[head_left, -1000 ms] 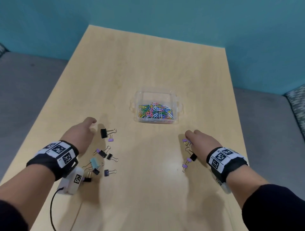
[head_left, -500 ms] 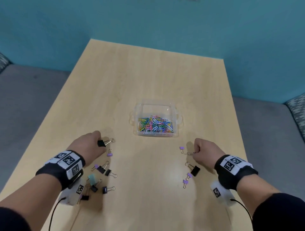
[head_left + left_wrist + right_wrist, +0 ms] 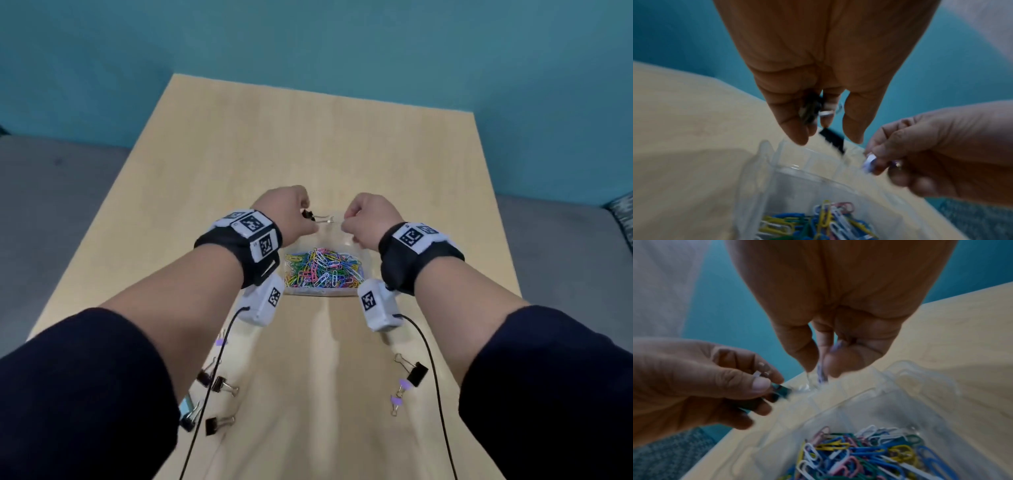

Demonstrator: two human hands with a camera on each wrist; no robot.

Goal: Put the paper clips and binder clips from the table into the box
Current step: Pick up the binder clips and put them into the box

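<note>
While both hands hover above the far end of the clear box (image 3: 322,291), each carries its own clip so that two go in on one trip. The left hand (image 3: 286,214) pinches a black binder clip (image 3: 69,215) between thumb and fingers, its wire handles pointing toward the other hand. The right hand (image 3: 368,219) is curled, thumb and forefinger pinching a small purple binder clip (image 3: 869,162), which the wrist views show blurred but hanging just over the box's far rim. Both clips are held high and over the opening, probably so they can simply be dropped. The box sits mid-tabletop (image 3: 308,144), its near end heaped with coloured paper clips (image 3: 323,269). Work remains: several black binder clips (image 3: 219,383) lie by the left forearm, and a black clip (image 3: 416,373) with two small purple ones (image 3: 397,399) lies near the right forearm.
</note>
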